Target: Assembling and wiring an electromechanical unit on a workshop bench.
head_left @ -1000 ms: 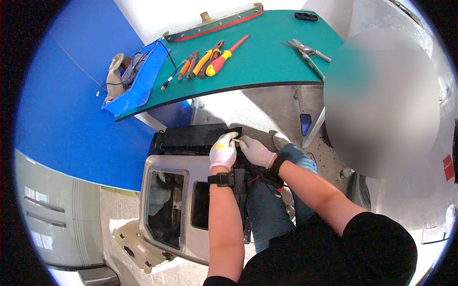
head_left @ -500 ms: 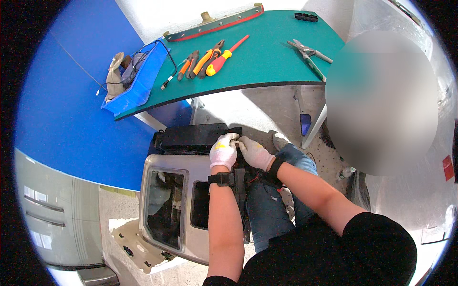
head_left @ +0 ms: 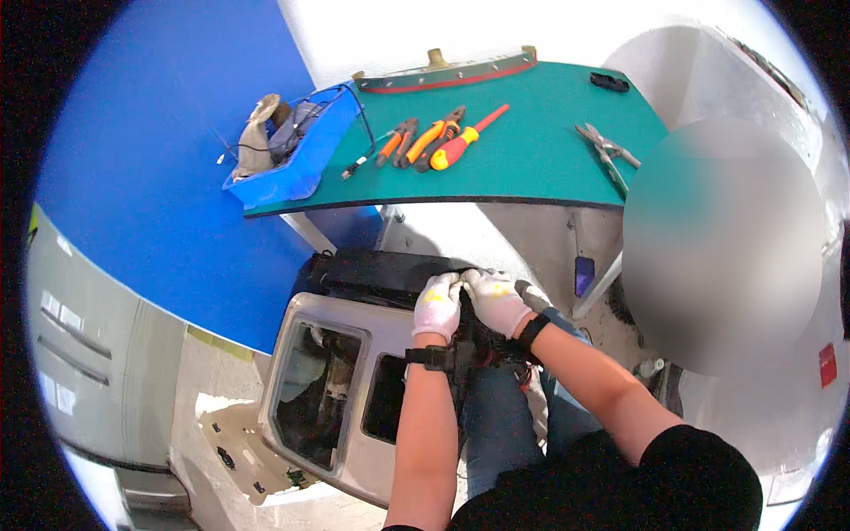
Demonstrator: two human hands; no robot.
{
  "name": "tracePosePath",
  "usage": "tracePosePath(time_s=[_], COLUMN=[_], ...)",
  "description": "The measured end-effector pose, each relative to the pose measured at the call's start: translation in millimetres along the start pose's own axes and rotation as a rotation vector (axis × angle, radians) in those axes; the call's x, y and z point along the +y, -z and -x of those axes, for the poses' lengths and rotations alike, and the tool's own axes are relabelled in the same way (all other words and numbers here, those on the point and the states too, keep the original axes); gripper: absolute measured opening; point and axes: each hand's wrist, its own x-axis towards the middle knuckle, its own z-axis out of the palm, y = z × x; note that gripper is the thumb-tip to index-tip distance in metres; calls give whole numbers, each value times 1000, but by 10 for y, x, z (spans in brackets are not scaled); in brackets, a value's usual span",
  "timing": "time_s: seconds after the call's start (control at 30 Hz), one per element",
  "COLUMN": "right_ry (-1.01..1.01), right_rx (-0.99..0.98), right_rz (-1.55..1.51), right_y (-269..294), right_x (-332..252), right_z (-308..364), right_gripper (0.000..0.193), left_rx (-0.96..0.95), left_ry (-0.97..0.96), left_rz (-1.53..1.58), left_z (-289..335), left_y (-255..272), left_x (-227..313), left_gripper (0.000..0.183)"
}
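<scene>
My left hand [head_left: 437,307], in a white glove, has its fingers bent and pressed together at the right end of a long black part [head_left: 381,273]. Close beside it, the gloved right hand [head_left: 497,302] curls inward, so the fingertips of both hands meet. Whatever lies between the fingers is too small and covered to name. Under the left forearm is a grey machine housing [head_left: 379,320] with a window-like opening. Dark parts and reddish wires [head_left: 485,354] show below the hands, beside my legs.
On the green table [head_left: 531,168] lie pliers [head_left: 434,140], a red and yellow screwdriver [head_left: 469,139], green-handled snips [head_left: 607,152] and a squeegee strip [head_left: 452,76]. A blue bin [head_left: 292,181] with cables stands at its left end. A beige panel [head_left: 239,460] lies on the floor.
The whole scene has shifted down and right in the picture. My hands stay at the end of the black part, with the right fingers now closer over the left fingertips.
</scene>
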Motion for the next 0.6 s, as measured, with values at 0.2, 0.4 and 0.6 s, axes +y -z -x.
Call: tracePosePath(time_s=[0.2, 0.4, 0.6], right_ry=[16, -19, -65], right_rx=[-52, -3, -13], right_rz=[7, -3, -52], right_y=[77, 70, 83], right_x=[-18, -19, -51], right_z=[-16, -30, 8], right_gripper=[16, 18, 19], left_rx=[29, 45, 45], left_ry=[-10, -41, -5], left_rz=[-6, 25, 8], left_z=[-19, -48, -11], left_y=[-49, -67, -48], left_x=[-59, -62, 12], left_gripper=[19, 17, 18])
